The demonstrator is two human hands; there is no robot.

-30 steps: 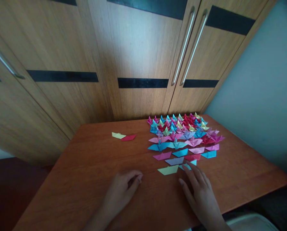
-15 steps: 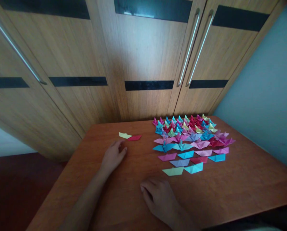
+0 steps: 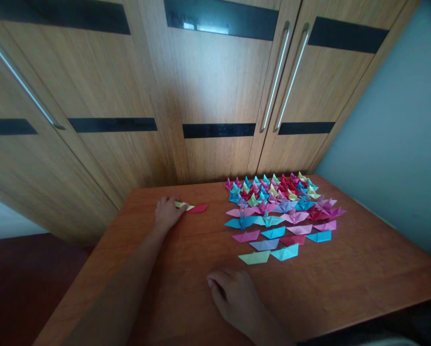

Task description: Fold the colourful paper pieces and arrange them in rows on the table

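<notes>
At the far left of the table my left hand (image 3: 167, 212) is closed around the left end of a pale yellow folded paper piece (image 3: 190, 207), thumb in front and fingers behind it. Touching or nearly touching that piece on its right lies a red folded paper piece (image 3: 198, 209). My right hand (image 3: 233, 295) rests loosely curled near the front of the table, with nothing visible in its fingers. Beyond it lie a light green folded paper boat shape (image 3: 254, 258) and a turquoise one (image 3: 285, 252).
Several flat folded papers in pink, blue and red lie in rows on the wooden table (image 3: 186, 278). Behind them stand many close-set origami cranes (image 3: 268, 220). A wooden wardrobe (image 3: 215, 81) with metal handles borders the back, and a blue-grey wall (image 3: 388, 144) the right.
My left hand has moved forward and taken hold of the pale yellow folded paper. My right hand stays resting in place. The view has shifted slightly.
</notes>
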